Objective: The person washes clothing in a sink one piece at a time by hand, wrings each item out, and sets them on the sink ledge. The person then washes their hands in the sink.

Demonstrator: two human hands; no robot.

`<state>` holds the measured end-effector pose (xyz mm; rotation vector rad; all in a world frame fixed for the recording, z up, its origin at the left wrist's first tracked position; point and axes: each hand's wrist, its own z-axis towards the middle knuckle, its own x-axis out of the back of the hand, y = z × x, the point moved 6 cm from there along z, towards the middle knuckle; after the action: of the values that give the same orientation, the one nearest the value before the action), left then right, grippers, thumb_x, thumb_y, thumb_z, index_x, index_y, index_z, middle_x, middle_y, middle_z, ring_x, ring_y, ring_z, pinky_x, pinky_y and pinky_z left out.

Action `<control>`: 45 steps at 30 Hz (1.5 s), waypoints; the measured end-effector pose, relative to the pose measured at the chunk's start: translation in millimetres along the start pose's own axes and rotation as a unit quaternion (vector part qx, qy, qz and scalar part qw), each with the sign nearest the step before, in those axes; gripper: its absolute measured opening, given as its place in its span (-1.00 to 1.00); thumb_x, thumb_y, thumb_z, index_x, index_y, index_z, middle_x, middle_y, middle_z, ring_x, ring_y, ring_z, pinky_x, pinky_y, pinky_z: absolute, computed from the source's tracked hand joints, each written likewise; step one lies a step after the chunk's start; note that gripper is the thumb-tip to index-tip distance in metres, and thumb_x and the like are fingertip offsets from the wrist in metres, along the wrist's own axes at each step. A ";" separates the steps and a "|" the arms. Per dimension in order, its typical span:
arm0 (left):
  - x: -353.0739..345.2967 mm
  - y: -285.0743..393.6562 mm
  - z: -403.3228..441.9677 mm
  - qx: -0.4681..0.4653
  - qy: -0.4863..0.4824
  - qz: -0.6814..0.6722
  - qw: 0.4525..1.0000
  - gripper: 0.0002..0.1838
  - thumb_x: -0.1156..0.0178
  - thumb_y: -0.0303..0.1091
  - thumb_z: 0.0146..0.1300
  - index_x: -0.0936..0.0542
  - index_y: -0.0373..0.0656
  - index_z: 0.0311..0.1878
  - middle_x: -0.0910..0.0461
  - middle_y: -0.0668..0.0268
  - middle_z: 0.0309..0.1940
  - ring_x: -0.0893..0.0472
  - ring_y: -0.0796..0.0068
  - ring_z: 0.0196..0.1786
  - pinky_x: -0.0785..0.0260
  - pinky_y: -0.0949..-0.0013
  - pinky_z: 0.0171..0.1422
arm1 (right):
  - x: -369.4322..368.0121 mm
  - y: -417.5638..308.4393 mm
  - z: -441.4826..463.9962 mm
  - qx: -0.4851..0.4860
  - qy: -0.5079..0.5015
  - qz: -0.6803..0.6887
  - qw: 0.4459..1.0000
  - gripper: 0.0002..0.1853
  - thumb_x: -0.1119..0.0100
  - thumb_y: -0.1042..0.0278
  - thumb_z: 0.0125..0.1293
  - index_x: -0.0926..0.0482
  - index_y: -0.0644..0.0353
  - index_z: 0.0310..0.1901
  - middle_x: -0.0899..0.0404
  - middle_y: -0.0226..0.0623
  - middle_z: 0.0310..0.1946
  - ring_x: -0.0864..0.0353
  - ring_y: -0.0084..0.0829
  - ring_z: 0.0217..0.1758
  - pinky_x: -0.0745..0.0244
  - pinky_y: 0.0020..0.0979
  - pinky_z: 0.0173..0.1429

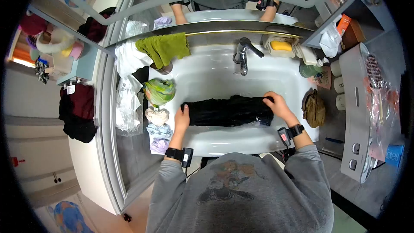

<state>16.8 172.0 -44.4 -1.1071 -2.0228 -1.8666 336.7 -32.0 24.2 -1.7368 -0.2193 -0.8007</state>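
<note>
1. Black cloth (pixel 228 110), its ends gripped by the left hand (pixel 182 120) and right hand (pixel 278 105); even tension should keep it level.
2. It spans the white sink (pixel 215 148); holding it low likely limits drips.
3. Beyond: the metal tap (pixel 243 62).

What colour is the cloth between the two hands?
The cloth is black, best seen in the head view.
</note>
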 end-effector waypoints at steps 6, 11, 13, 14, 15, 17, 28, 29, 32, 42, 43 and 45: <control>61.9 56.4 2.9 -0.046 0.046 -0.066 0.996 -0.62 0.05 -0.18 0.21 -0.44 -0.40 -0.22 -0.53 0.09 -0.38 -0.47 0.33 -0.32 -0.27 0.39 -0.15 | 72.4 11.8 -28.3 -0.042 0.159 -0.012 0.986 -0.85 -0.06 0.39 0.12 -0.40 0.30 -0.35 -0.46 -0.22 -0.54 -0.42 -0.48 -0.48 -0.36 -0.44 -0.31; 35.5 21.0 7.1 -0.114 0.037 -0.003 0.993 -0.77 0.02 -0.36 0.12 -0.44 -0.34 -0.24 -0.49 0.05 -0.36 -0.47 0.13 -0.23 -0.26 0.32 -0.11 | 51.0 73.6 -38.7 -0.178 0.121 0.107 0.971 -0.84 -0.05 0.39 0.12 -0.39 0.30 -0.35 -0.44 -0.20 -0.56 -0.43 -0.39 -0.48 -0.35 -0.40 -0.32; 15.5 0.6 4.9 -0.176 0.015 0.022 0.984 -0.78 -0.02 -0.51 -0.01 -0.45 -0.30 -0.23 -0.43 0.03 -0.22 -0.40 0.08 -0.10 -0.22 0.29 0.03 | 39.3 91.8 -35.7 -0.134 0.148 0.042 0.979 -0.85 -0.05 0.39 0.11 -0.39 0.30 -0.36 -0.44 -0.18 -0.56 -0.44 -0.32 -0.46 -0.35 -0.39 -0.31; 7.1 -10.4 2.9 -0.237 0.023 0.029 0.971 -0.77 -0.03 -0.56 -0.06 -0.47 -0.28 -0.24 -0.41 0.03 -0.18 -0.39 0.08 -0.07 -0.20 0.27 0.06 | 37.1 95.8 -35.0 -0.084 0.173 -0.024 0.981 -0.86 -0.05 0.40 0.10 -0.39 0.30 -0.37 -0.44 -0.15 -0.55 -0.44 -0.26 -0.45 -0.35 -0.38 -0.30; -2.4 -18.2 0.2 -0.214 0.006 0.045 0.976 -0.73 -0.01 -0.61 -0.11 -0.47 -0.26 -0.25 -0.39 0.01 -0.14 -0.36 0.05 -0.03 -0.18 0.25 0.12 | 31.6 101.2 -34.2 -0.117 0.167 -0.031 0.978 -0.88 -0.03 0.44 0.08 -0.39 0.29 -0.38 -0.46 -0.10 -0.50 -0.46 -0.16 -0.39 -0.36 -0.34 -0.27; -19.9 -35.4 1.0 -0.156 -0.041 0.090 0.983 -0.71 -0.02 -0.57 -0.14 -0.45 -0.27 -0.23 -0.36 0.00 -0.09 -0.33 0.04 0.02 -0.15 0.21 0.14 | 17.6 106.1 -31.1 -0.111 0.150 -0.081 0.979 -0.88 -0.04 0.44 0.06 -0.40 0.28 -0.38 -0.46 -0.08 -0.50 -0.47 -0.15 -0.36 -0.35 -0.31 -0.26; -152.1 28.0 -7.9 -0.166 -0.058 0.293 0.940 -0.31 -0.04 0.01 0.05 -0.16 -0.19 0.18 -0.04 -0.09 0.19 -0.03 -0.06 0.25 0.13 -0.11 0.22 | -96.1 66.7 52.7 -0.083 -0.006 -0.384 0.920 -0.30 -0.13 0.17 0.02 -0.08 0.15 0.18 -0.12 -0.04 0.13 -0.10 -0.10 0.19 -0.07 -0.15 0.20; -159.7 18.2 1.7 -0.145 -0.043 0.302 0.941 -0.24 -0.01 0.06 0.08 -0.05 -0.18 0.25 0.03 -0.06 0.23 0.00 -0.06 0.27 0.15 -0.14 0.22 | -99.9 73.6 56.6 -0.153 -0.046 -0.383 0.910 -0.26 -0.14 0.13 0.02 -0.03 0.15 0.20 -0.09 -0.04 0.15 -0.08 -0.10 0.21 -0.04 -0.12 0.21; -169.2 11.4 11.2 -0.061 -0.188 0.380 0.904 -0.09 -0.06 0.11 0.03 0.13 -0.18 0.28 0.07 -0.03 0.25 0.02 -0.03 0.28 0.15 -0.14 0.22 | -114.9 106.2 55.3 -0.241 -0.129 -0.371 0.887 -0.17 -0.14 0.00 0.01 0.06 0.15 0.23 -0.04 -0.06 0.17 -0.04 -0.09 0.23 -0.01 -0.05 0.21; -145.9 3.9 37.5 -0.066 -0.211 0.341 0.914 -0.35 -0.23 -0.11 -0.08 -0.27 -0.26 0.03 -0.21 -0.01 0.11 -0.21 0.06 0.16 -0.06 0.00 0.14 | -84.8 99.1 49.9 -0.158 -0.094 -0.214 0.959 -0.58 -0.14 0.22 0.04 -0.33 0.23 -0.09 -0.41 0.04 -0.15 -0.37 -0.02 -0.06 -0.33 -0.19 -0.05; -130.5 16.2 35.6 -0.068 -0.229 0.276 0.931 -0.42 -0.19 -0.13 -0.03 -0.30 -0.30 -0.01 -0.28 -0.02 0.04 -0.28 0.05 0.09 -0.14 0.08 0.09 | -71.6 91.1 46.0 -0.189 -0.080 -0.149 0.967 -0.60 -0.13 0.25 0.05 -0.33 0.24 -0.10 -0.45 0.06 -0.23 -0.40 0.01 -0.11 -0.33 -0.18 -0.09; -100.6 32.9 34.5 -0.176 -0.155 0.177 0.956 -0.61 -0.12 -0.22 0.03 -0.38 -0.33 -0.16 -0.46 -0.08 -0.27 -0.42 -0.06 -0.17 -0.27 0.14 -0.08 | -39.9 72.4 40.7 -0.105 -0.041 -0.122 0.986 -0.59 -0.12 0.25 0.05 -0.32 0.30 -0.11 -0.46 0.09 -0.28 -0.42 0.05 -0.18 -0.32 -0.16 -0.11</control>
<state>120.2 161.7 -84.1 -1.8196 -1.5059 -1.9996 361.3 -8.8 -61.6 -1.9685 -0.4212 -0.9578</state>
